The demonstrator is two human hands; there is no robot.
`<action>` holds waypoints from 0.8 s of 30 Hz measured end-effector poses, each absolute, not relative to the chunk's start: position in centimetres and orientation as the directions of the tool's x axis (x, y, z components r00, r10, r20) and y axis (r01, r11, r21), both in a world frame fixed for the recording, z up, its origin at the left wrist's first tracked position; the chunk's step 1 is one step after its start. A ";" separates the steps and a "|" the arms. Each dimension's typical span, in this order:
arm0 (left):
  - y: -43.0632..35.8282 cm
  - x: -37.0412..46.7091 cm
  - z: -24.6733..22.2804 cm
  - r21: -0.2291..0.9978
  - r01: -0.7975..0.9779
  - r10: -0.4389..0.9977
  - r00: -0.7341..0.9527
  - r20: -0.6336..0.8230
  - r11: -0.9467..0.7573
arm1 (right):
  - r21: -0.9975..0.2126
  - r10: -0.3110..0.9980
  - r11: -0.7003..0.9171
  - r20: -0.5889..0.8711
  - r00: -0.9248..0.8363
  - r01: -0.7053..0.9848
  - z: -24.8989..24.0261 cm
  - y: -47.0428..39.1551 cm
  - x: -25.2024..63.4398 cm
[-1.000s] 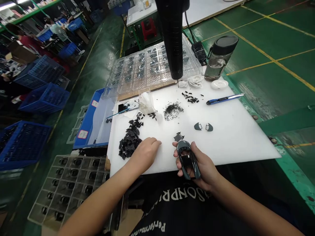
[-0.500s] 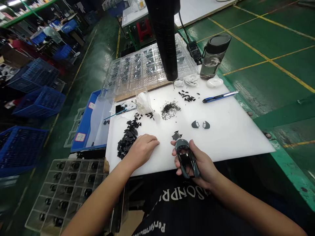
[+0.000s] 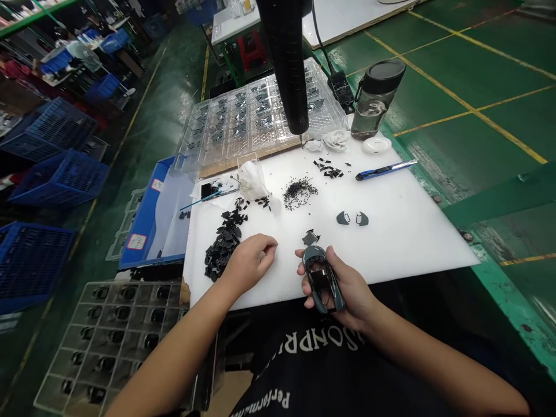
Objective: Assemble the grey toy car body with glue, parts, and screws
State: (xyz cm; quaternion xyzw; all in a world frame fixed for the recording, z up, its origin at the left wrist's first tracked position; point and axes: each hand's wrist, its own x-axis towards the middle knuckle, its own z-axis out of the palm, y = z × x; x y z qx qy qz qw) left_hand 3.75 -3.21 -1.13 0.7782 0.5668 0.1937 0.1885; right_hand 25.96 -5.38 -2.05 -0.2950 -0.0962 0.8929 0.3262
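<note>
My right hand (image 3: 351,289) holds a dark grey car-shaped shell (image 3: 321,279) at the front edge of the white board (image 3: 403,243). Just beyond the shell lies a small dark part (image 3: 310,237). My left hand (image 3: 252,260) is over the board beside a pile of black pieces (image 3: 222,246), its thumb and forefinger curled together; whatever is between them is too small to make out. Two small grey pieces, a left one (image 3: 343,218) and a right one (image 3: 362,218), lie to the right. Tiny black screws (image 3: 299,192) are scattered mid-board.
A black screwdriver (image 3: 296,87) hangs over the board. Behind it is a clear compartment tray (image 3: 243,110). A bottle (image 3: 376,101), white case (image 3: 376,145) and blue cutter (image 3: 384,170) stand or lie at the right. At the left are a blue bin (image 3: 143,223) and a parts tray (image 3: 93,341).
My left thumb and forefinger have changed pose, showing a gap inside their curl. My right hand still holds the shell. The whole view has shifted slightly.
</note>
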 end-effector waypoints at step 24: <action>-4.0 6.9 0.6 0.404 0.504 0.646 0.611 0.458 -0.763 | -0.408 0.543 -0.838 -0.562 -0.624 -0.362 -2.0 -5.8 25.0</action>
